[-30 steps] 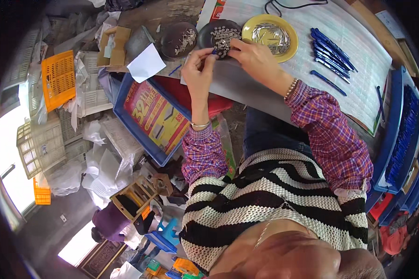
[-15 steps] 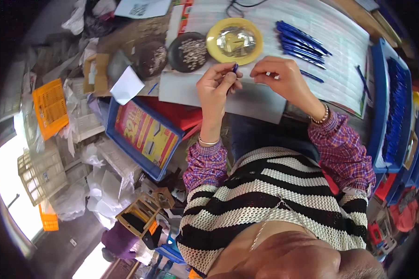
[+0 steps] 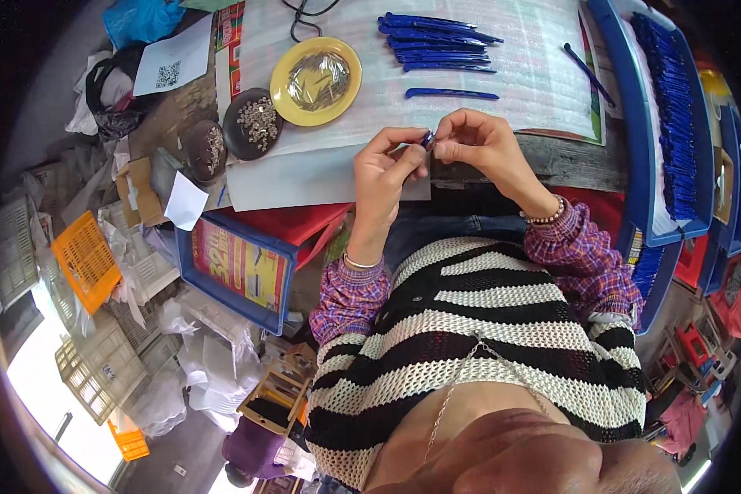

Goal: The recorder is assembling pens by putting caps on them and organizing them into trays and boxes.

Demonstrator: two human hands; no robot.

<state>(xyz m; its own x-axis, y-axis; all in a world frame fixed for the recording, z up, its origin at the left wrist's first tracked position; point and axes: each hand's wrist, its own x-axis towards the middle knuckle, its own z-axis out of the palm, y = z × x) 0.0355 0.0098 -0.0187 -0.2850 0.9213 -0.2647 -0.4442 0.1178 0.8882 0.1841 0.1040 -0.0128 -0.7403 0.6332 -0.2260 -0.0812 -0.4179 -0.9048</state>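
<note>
In the head view, both hands met just above the near edge of the desk (image 3: 580,170). The left hand (image 3: 384,160) had its thumb and forefinger pinching a dark blue piece (image 3: 427,139) — only its tip showed, the rest being hidden in the palm. The right hand (image 3: 482,144) was at that tip, thumb and forefinger drawn close together; whether they pinched the piece, or some tiny part, I could not tell.

The step in hand looked like fine two-handed work at the end of the piece. By my judgement, the next move called for a firm left pinch and small, careful motions of the right fingers.

Beyond the hands, one slender blue length (image 3: 451,94) lay by itself on a white sheet (image 3: 543,78), just nearer than a pile of blue lengths (image 3: 436,45). To the left stood a yellow dish (image 3: 279,90) of shiny slivers and, beside it, a dark bowl (image 3: 237,138) of small round bits — and at the right, a blue tray (image 3: 636,152) held many more blue lengths.
</note>
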